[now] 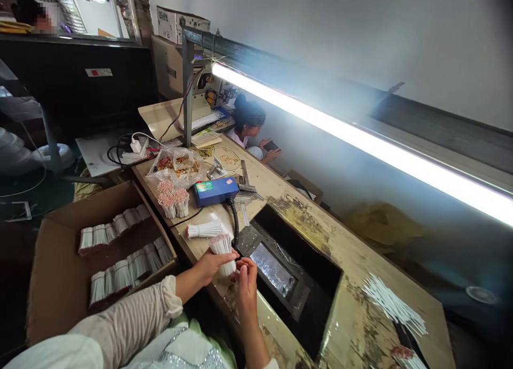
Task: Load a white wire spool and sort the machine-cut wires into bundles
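My left hand (213, 265) is closed around a bundle of thin white wires (223, 251) with reddish, copper-looking tips, tilted with the tips up. Beside the bundle's lower end, my right hand (247, 275) has its fingers bent and pressed together; whatever they pinch is too small to make out. Another white bundle (204, 229) lies on the bench just beyond my left hand. Farther back, several tied bundles (173, 199) stand with pinkish tips up, next to a blue box-shaped device (216, 191) with a black cable.
A cardboard box (44, 273) at left holds rows of bundles. A dark recess with a framed panel (274, 270) is sunk into the bench (356, 326). Loose white wires (395, 305) lie at right. A lit tube lamp (340, 128) hangs overhead. A person (248, 126) sits behind the bench.
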Demonstrator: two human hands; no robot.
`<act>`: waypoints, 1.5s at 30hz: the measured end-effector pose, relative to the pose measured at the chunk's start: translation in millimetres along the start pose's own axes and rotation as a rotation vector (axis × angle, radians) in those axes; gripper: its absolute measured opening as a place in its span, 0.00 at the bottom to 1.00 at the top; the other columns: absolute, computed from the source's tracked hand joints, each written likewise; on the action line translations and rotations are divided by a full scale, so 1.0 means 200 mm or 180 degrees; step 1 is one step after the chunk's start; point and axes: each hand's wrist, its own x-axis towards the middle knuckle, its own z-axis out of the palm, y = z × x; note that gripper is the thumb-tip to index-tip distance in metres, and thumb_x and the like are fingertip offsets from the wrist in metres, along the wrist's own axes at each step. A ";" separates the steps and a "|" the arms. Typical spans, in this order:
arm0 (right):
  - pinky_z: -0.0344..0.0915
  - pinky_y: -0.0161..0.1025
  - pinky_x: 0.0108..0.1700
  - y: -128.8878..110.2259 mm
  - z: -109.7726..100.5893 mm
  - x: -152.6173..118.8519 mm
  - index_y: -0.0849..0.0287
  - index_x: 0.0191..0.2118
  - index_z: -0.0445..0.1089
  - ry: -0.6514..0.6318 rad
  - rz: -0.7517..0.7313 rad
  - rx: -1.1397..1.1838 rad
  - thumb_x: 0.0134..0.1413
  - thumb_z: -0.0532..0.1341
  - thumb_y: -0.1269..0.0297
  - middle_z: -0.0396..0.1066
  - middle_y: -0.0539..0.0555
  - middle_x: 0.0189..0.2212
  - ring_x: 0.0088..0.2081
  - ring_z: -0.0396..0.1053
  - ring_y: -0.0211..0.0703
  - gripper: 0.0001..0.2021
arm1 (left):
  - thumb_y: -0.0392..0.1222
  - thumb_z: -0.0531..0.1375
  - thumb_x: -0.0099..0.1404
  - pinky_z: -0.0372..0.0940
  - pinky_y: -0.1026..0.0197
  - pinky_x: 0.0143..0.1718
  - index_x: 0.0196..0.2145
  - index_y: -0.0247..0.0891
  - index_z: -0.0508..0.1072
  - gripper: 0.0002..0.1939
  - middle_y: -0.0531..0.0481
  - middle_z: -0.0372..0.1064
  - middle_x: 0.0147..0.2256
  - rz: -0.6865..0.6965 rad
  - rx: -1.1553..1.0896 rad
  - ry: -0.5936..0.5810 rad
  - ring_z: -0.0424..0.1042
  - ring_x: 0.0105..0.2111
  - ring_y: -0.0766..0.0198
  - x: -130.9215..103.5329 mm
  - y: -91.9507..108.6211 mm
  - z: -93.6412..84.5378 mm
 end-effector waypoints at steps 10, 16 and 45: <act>0.63 0.40 0.42 -0.01 0.11 0.01 0.55 0.41 0.61 0.0982 -0.0036 -0.0079 0.59 0.50 0.42 0.69 0.54 0.39 0.39 0.66 0.45 0.20 | 0.45 0.74 0.41 0.66 0.60 0.43 0.31 0.33 0.77 0.20 0.47 0.77 0.32 -0.0476 -0.1220 0.0371 0.74 0.34 0.61 -0.03 -0.07 0.24; 0.61 0.35 0.33 0.03 -0.05 0.10 0.57 0.34 0.62 0.1227 -0.0411 -0.0882 0.60 0.50 0.46 0.65 0.47 0.26 0.28 0.64 0.39 0.18 | 0.48 0.74 0.43 0.66 0.60 0.44 0.38 0.34 0.75 0.26 0.44 0.75 0.38 -0.0405 -0.1132 0.0278 0.73 0.39 0.60 -0.01 -0.14 0.23; 0.38 0.36 0.27 0.30 -0.73 0.71 0.58 0.40 0.68 -0.0319 -0.0548 -0.5438 0.66 0.52 0.58 0.67 0.52 0.33 0.22 0.55 0.32 0.12 | 0.40 0.57 0.65 0.60 0.64 0.28 0.36 0.36 0.70 0.04 0.53 0.66 0.25 0.2362 0.3649 -0.0051 0.64 0.22 0.68 0.04 -0.13 -0.37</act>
